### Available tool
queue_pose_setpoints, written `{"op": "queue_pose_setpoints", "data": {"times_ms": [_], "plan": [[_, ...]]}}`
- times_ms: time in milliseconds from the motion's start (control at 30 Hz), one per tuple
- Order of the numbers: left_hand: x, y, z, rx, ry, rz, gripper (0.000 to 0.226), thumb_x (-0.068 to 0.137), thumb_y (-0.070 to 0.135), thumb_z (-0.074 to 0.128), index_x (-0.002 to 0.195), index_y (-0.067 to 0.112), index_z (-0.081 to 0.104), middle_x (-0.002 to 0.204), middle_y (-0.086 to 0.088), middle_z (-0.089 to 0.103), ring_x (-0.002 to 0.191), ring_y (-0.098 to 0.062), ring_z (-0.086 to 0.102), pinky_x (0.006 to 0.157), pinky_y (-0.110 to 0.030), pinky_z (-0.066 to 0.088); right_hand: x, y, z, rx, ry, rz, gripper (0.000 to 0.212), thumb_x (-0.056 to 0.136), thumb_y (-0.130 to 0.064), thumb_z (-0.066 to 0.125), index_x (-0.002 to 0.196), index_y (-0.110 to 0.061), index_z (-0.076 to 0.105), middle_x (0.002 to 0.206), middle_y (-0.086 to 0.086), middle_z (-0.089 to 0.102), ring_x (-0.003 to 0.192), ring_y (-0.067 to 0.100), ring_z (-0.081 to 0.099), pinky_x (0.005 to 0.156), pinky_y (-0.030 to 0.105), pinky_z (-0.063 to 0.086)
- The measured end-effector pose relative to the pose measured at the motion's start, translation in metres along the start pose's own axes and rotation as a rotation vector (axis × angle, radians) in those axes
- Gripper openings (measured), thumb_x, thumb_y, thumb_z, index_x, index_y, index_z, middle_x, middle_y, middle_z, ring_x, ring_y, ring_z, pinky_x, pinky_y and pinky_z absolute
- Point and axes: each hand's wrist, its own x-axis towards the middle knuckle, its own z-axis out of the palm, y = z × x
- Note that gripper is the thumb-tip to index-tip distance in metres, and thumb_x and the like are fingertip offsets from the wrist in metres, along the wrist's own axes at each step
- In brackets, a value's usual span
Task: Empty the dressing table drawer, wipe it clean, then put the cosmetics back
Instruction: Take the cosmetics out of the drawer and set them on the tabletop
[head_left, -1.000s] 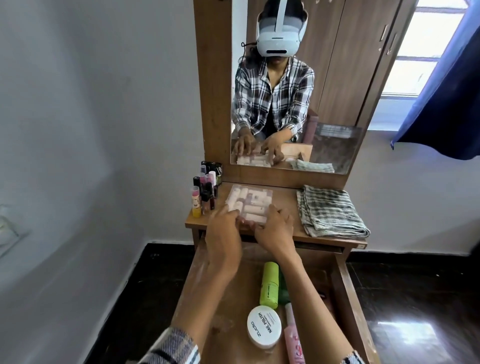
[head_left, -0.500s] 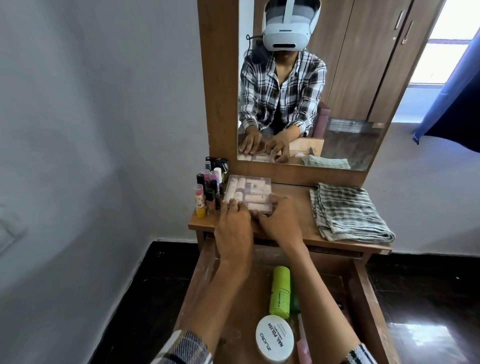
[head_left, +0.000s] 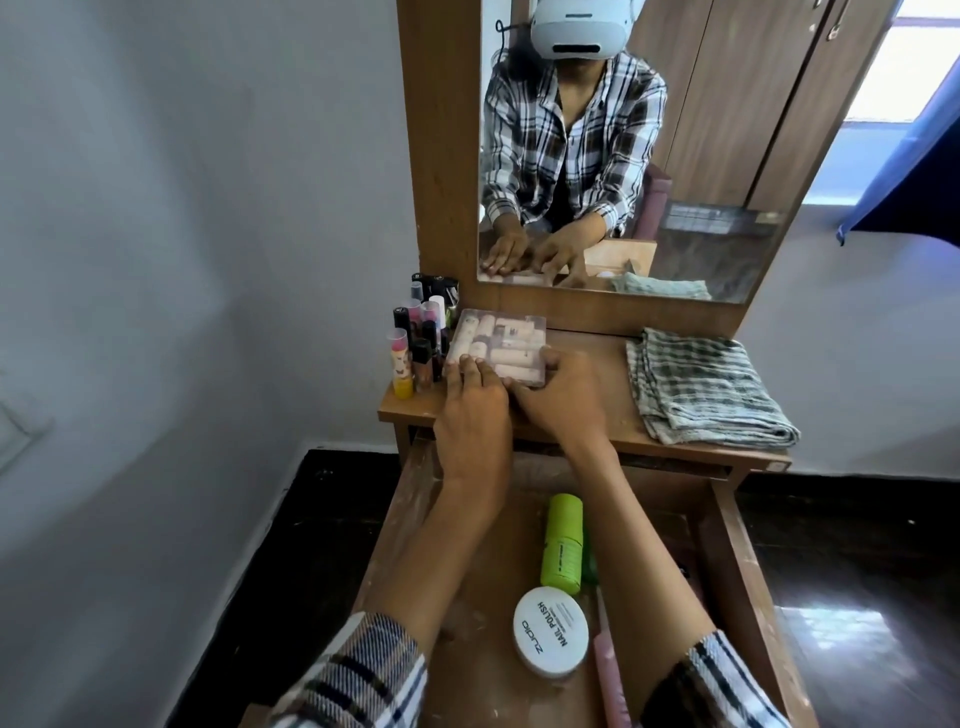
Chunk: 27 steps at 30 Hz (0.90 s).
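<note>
A clear flat box (head_left: 501, 338) of beige tubes lies on the dressing table top (head_left: 621, 415), beside a cluster of upright lipsticks and small bottles (head_left: 423, 345). My left hand (head_left: 475, 415) rests with straight fingers on the box's near edge. My right hand (head_left: 561, 397) touches its near right corner. Below them the drawer (head_left: 727, 551) stands pulled out. In it lie a green bottle (head_left: 562, 543), a white round nail polish jar (head_left: 550, 630) and a pink tube (head_left: 608, 675), partly hidden by my right forearm.
A folded checked cloth (head_left: 704, 387) lies on the right of the table top. The mirror (head_left: 675, 156) rises at the back and reflects a person in a plaid shirt. A grey wall is on the left; dark floor surrounds the table.
Both hands have slid the clear box back and left, up against the lipsticks. The drawer's contents have not moved.
</note>
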Motion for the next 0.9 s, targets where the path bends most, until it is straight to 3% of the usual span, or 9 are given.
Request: {"op": "queue_pose_setpoints", "data": {"times_ms": [167,300,367,433,533,633,767,900], "plan": [[-0.013,-0.002,-0.005,-0.056,0.008,0.114,0.058,0.098,0.003,0.035,0.148,0.004,0.006,0.156,-0.014,0.009,0.145,-0.027,0.004,0.116,-0.034,0.012,-0.014,-0.013,-0.028,0.057,0.000,0.054,0.054,0.076,-0.026,0.077,0.124,-0.007,0.059,0.123,0.010,0.059,0.115,0.020,0.055,0.088,0.022,0.044],[-0.053,0.000,-0.021,-0.205,0.021,0.260,0.055,0.098,0.017,0.043,0.147,0.007,0.019,0.154,-0.011,0.021,0.144,-0.023,0.016,0.112,-0.039,0.030,-0.044,-0.008,-0.061,0.152,0.016,0.145,0.057,0.077,-0.026,0.077,0.128,-0.016,0.053,0.122,0.004,0.056,0.098,0.013,0.054,0.074,0.022,0.042],[-0.076,0.003,-0.030,-0.231,-0.081,0.272,0.054,0.101,0.026,0.033,0.149,0.012,0.013,0.156,-0.004,0.014,0.145,-0.017,0.010,0.112,-0.033,0.026,-0.064,-0.002,-0.074,0.132,-0.005,0.164,0.051,0.078,-0.025,0.076,0.123,-0.017,0.055,0.118,0.003,0.056,0.097,0.015,0.057,0.077,0.026,0.047],[-0.096,0.005,-0.036,-0.226,-0.207,0.256,0.055,0.101,0.031,0.032,0.149,0.016,0.012,0.157,-0.001,0.011,0.145,-0.015,0.007,0.113,-0.032,0.020,-0.087,0.002,-0.087,0.108,-0.019,0.186,0.047,0.077,-0.024,0.076,0.119,-0.017,0.056,0.114,0.004,0.058,0.099,0.019,0.060,0.083,0.032,0.052],[-0.118,0.006,-0.040,-0.249,-0.314,0.221,0.057,0.097,0.033,0.044,0.147,0.017,0.024,0.155,-0.001,0.022,0.143,-0.016,0.016,0.114,-0.033,0.018,-0.119,0.004,-0.103,0.107,-0.046,0.242,0.046,0.075,-0.019,0.078,0.116,-0.013,0.058,0.108,0.006,0.059,0.096,0.021,0.061,0.083,0.036,0.055],[-0.137,0.004,-0.047,-0.261,-0.349,0.168,0.057,0.093,0.033,0.053,0.143,0.014,0.034,0.149,-0.004,0.034,0.138,-0.019,0.031,0.113,-0.032,0.024,-0.145,0.007,-0.116,0.036,-0.080,0.299,0.047,0.075,-0.017,0.078,0.117,-0.010,0.058,0.105,0.006,0.059,0.095,0.019,0.061,0.087,0.033,0.053],[-0.157,0.006,-0.064,-0.338,-0.373,0.093,0.054,0.090,0.027,0.059,0.138,0.009,0.041,0.143,-0.008,0.043,0.131,-0.021,0.039,0.106,-0.024,0.025,-0.179,0.009,-0.131,-0.038,-0.114,0.365,0.051,0.077,-0.013,0.077,0.122,-0.002,0.055,0.109,0.011,0.060,0.094,0.019,0.058,0.070,0.020,0.045],[-0.165,0.013,-0.068,-0.360,-0.388,0.052,0.047,0.089,0.025,0.061,0.131,0.006,0.049,0.135,-0.010,0.052,0.125,-0.023,0.046,0.094,-0.021,0.027,-0.204,0.012,-0.136,-0.221,-0.108,0.441,0.043,0.077,-0.015,0.076,0.115,-0.003,0.059,0.116,0.013,0.062,0.109,0.027,0.058,0.082,0.026,0.044]]}}
